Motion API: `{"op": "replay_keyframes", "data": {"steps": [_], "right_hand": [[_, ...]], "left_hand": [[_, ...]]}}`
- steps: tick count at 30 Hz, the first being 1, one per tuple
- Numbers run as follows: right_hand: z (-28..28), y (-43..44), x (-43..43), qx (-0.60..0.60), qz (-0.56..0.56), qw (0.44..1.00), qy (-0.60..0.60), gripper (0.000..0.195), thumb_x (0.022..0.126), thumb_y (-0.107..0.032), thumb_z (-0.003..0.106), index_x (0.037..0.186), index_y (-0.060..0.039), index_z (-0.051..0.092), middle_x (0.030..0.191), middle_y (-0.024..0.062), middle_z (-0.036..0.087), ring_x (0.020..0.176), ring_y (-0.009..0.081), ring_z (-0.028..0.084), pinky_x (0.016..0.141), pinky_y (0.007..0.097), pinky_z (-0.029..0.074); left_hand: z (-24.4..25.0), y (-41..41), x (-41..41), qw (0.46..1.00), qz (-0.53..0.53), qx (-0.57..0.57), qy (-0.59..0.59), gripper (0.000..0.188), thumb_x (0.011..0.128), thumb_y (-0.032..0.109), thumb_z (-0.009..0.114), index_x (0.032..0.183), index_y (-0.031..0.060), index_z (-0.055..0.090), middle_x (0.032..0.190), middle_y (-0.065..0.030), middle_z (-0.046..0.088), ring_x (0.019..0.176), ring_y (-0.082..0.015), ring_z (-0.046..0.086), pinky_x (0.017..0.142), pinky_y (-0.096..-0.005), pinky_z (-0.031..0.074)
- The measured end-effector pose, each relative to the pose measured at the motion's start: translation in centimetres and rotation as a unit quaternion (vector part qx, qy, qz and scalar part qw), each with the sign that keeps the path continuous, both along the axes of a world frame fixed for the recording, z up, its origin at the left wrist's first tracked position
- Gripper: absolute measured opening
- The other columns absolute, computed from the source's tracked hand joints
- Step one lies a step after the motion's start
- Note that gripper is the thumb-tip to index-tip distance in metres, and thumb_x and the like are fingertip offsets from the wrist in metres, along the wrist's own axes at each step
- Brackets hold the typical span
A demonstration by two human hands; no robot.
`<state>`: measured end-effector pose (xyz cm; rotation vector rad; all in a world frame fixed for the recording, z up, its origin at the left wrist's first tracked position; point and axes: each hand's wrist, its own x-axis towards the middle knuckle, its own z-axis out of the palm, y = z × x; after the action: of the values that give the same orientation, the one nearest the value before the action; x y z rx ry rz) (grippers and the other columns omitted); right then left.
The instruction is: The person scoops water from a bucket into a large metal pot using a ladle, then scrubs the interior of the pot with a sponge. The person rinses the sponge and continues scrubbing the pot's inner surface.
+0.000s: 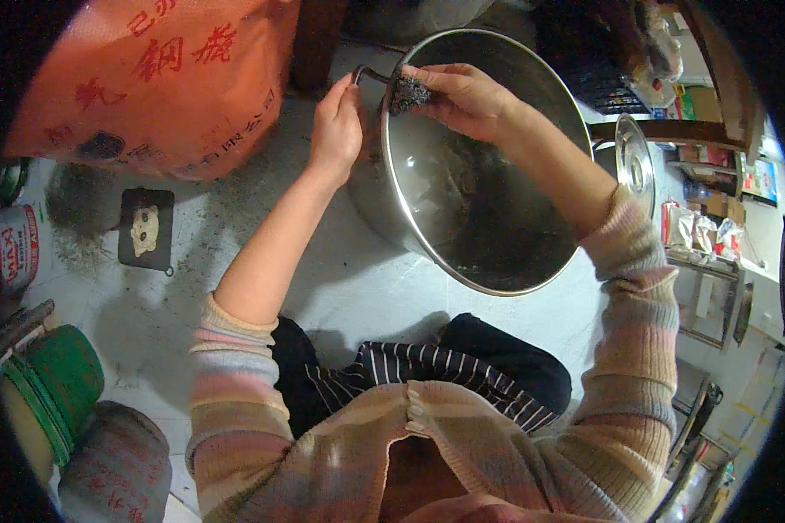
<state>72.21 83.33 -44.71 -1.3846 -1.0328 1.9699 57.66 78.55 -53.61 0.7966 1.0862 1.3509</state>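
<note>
A large stainless steel pot (402,196) is in front of me, its wide round mouth facing up towards me. My left hand (337,131) grips the dark loop handle (368,70) on the pot's left side. Between the fingers of my right hand (468,101) is a dark wire scourer (409,95), pressed at the rim beside that handle. My right forearm crosses over the pot's mouth. Inside, the wall looks cloudy and shiny; whether liquid lies at the bottom I cannot tell.
An orange woven sack (170,85) with writing bulges at the upper left. Below it lies a dark mat (145,229) with an animal face. Green tubs (65,372) and a grey bucket (118,457) stand at lower left. A metal lid (634,167) leans at right, near shelves (706,261).
</note>
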Motion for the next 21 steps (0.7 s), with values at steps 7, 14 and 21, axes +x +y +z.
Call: {"op": "replay_keyframes", "data": {"steps": [7,14,21], "right_hand": [[-3.2,7.0,2.3,-0.024,-0.262,0.964,-0.025,0.016,0.071,-0.015,0.070,0.076,-0.0043,0.059,0.071,0.0062,0.061,0.060,0.0189,0.058,0.052,0.0298,0.050],[4.2,-13.9,2.6,0.229,0.322,0.846,-0.358,0.025,0.065,-0.023,0.072,0.078,-0.0025,0.065,0.068,0.0117,0.062,0.055,0.0199,0.057,0.054,0.0322,0.045],[6.9,-15.0,18.5,0.194,0.593,0.581,-0.523,0.029,0.071,-0.024,0.063,0.098,-0.0121,0.062,0.110,0.0041,0.057,0.114,0.0225,0.041,0.094,0.0450,0.030]], "left_hand": [[1.2,-0.1,0.9,0.999,-0.001,0.028,0.031,0.033,0.090,0.020,0.038,0.113,-0.0012,0.049,0.089,-0.0028,0.053,0.081,-0.0107,0.047,0.073,-0.0225,0.037],[1.6,-0.3,0.5,0.997,-0.003,-0.032,0.063,0.038,0.090,0.024,0.041,0.120,0.0015,0.045,0.069,-0.0003,0.047,0.059,-0.0069,0.043,0.053,-0.0213,0.037],[1.1,-0.4,-0.7,0.998,-0.002,-0.030,0.049,0.035,0.090,0.023,0.040,0.120,0.0052,0.046,0.070,0.0028,0.044,0.059,-0.0046,0.038,0.051,-0.0199,0.032]]}}
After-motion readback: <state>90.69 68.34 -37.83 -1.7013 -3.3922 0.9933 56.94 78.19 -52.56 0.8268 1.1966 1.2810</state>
